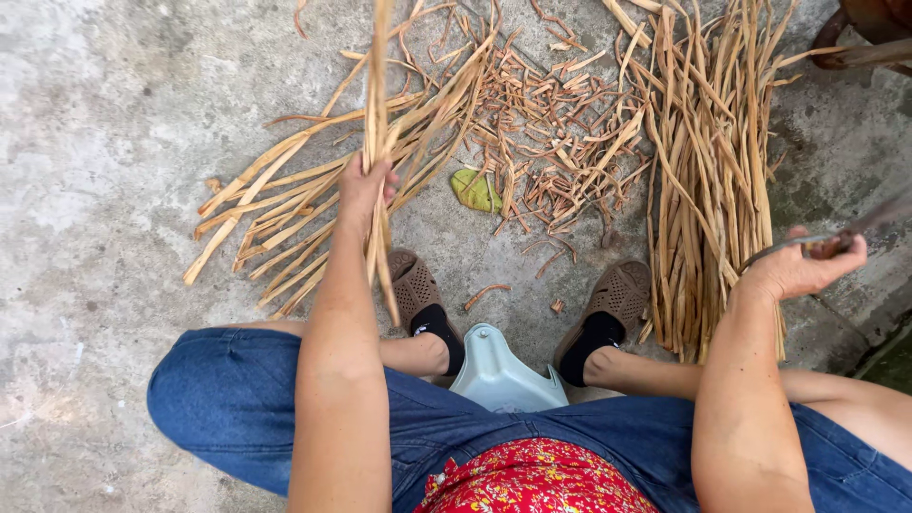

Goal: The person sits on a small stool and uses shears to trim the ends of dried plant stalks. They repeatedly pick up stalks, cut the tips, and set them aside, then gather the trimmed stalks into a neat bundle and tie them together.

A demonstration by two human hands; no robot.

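My left hand [366,186] grips a long tan plant strip [380,85] held upright, its lower end hanging past my wrist toward my left shoe. My right hand [803,266] is closed on the handle of a dark blade [879,217] that points right, beside a tall bundle of pale strips [708,161]. A second loose pile of strips [304,204] fans out on the concrete behind my left hand.
Short reddish-brown peelings [546,123] and a yellow-green leaf [474,190] litter the concrete floor [104,190] ahead of my brown shoes [617,294]. I sit on a pale green plastic stool [502,378]. A dark curved object [860,38] shows at the top right corner.
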